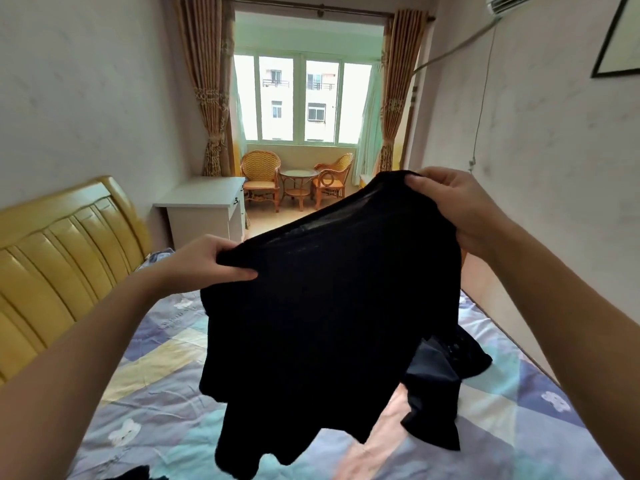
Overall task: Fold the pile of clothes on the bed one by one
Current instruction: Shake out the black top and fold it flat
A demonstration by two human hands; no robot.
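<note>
Left hand (211, 263) and right hand (460, 209) both pinch one black garment (325, 306) aloft above the bed (156, 393); its shape unclear, hiding another dark piece (436, 386).

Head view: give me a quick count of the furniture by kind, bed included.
Beds: 1, bed with a yellow headboard
Wicker chairs: 2, left chair, right chair
Round wicker tables: 1, round table between the chairs
White desks: 1, white desk
Total: 5
</note>
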